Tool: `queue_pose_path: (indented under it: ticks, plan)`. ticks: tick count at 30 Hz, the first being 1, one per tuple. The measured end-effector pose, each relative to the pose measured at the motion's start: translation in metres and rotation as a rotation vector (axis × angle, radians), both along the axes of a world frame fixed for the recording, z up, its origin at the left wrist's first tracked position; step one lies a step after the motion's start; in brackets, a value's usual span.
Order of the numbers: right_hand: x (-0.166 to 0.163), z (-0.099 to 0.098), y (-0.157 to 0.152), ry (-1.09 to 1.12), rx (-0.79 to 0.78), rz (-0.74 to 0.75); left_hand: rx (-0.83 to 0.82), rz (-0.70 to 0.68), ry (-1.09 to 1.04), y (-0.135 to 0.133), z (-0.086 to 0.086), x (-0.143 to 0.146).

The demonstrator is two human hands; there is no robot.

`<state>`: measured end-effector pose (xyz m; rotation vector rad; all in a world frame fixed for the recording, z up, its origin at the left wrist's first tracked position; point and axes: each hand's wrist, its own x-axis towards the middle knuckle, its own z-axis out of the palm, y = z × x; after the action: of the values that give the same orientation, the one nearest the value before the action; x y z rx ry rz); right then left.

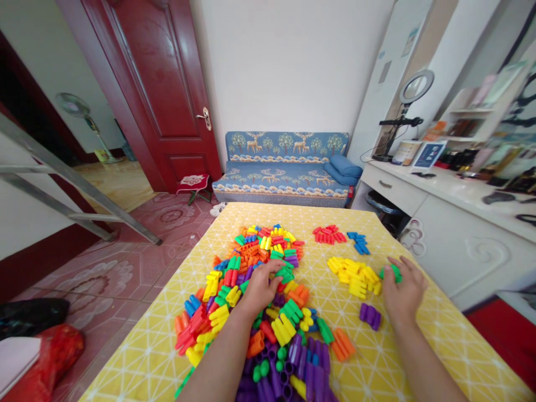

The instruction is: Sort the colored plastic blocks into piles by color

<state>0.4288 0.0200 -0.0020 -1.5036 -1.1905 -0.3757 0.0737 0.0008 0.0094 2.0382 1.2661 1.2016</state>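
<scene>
Many plastic building blocks made of joined tubes lie in a mixed-colour heap on the left and middle of the table. My left hand is over the heap, thumb and forefinger closed at a green building block. My right hand is at the right, its fingers curled around green building blocks, just beside a pile of yellow blocks. Purple blocks lie below that pile. Red blocks and blue blocks form separate groups farther back.
A yellow patterned cloth covers the table. Beyond its far edge stands a blue patterned sofa. A white dresser with a ring light is on the right. A metal ladder and a red stool stand left.
</scene>
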Motion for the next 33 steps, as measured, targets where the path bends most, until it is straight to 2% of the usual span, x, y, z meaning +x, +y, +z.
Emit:
queue_pose_path:
  ticks: [3,4,7,10,14,28,33]
  plan:
    - [-0.045,0.026,-0.009,0.100,-0.010,0.307,0.001,-0.032,-0.127,0.000,-0.001,0.001]
    - [-0.064,0.033,-0.012,0.139,-0.073,0.412,0.002,-0.029,-0.149,0.000,-0.001,0.002]
    - [-0.122,0.042,-0.023,0.252,-0.423,0.781,0.009,-0.022,-0.168,-0.001,0.004,0.001]
    - [-0.165,0.035,-0.030,0.340,-0.598,0.989,0.003,-0.047,-0.168,-0.005,0.010,0.001]
    - [-0.185,0.023,-0.034,0.352,-0.596,1.001,-0.033,-0.091,-0.188,-0.009,0.016,0.003]
    - [-0.181,0.019,-0.042,0.505,-0.473,0.887,-0.050,-0.100,-0.108,-0.009,0.017,0.007]
    - [-0.174,0.017,-0.040,0.563,-0.489,0.907,-0.050,-0.083,-0.094,-0.007,0.012,0.009]
